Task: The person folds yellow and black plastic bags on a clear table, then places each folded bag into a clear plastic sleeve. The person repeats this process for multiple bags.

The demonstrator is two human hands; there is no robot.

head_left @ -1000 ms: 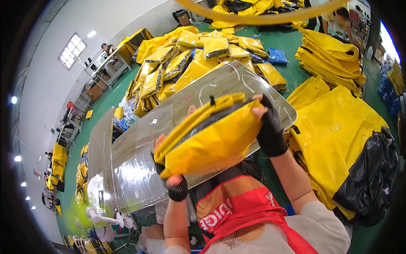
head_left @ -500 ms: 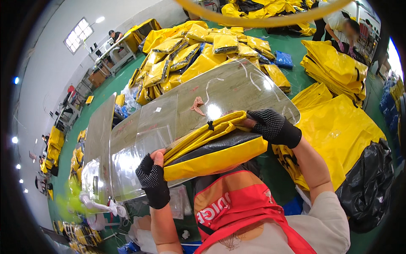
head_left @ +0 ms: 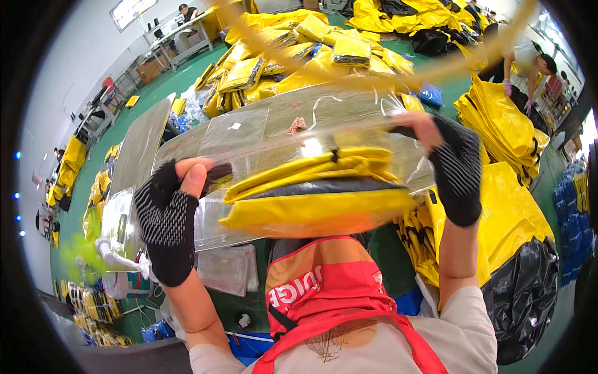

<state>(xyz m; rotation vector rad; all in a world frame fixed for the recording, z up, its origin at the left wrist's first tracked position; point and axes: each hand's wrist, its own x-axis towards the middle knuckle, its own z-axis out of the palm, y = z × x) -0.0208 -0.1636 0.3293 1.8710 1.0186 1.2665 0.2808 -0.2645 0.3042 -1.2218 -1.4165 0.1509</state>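
Observation:
A clear plastic bag edge (head_left: 299, 141) stretches between my two hands, blurred a little. My left hand (head_left: 171, 218), in a black fingerless glove with white dots, pinches its left end between thumb and fingers. At the right end, my right hand (head_left: 453, 165), gloved alike, is closed on the film. Below that edge is a folded yellow-and-black sheet bundle (head_left: 317, 202), thick and layered, with a small black tie on top. Clear film seems to surround the bundle, but whether it is wholly inside cannot be made out. Beneath lies the table (head_left: 243, 134), covered with clear sheeting.
A heap of packed yellow bundles (head_left: 293, 53) rises beyond the table. Folded yellow sheets (head_left: 504, 212) and black sheeting (head_left: 526, 299) lie at my right. A co-worker (head_left: 526, 59) bends over material at the far right. A white fan-like device (head_left: 121, 258) stands near left.
My hands have left the bundle's ends and moved apart and upward, now holding the clear film's edge above it. The view has shifted slightly.

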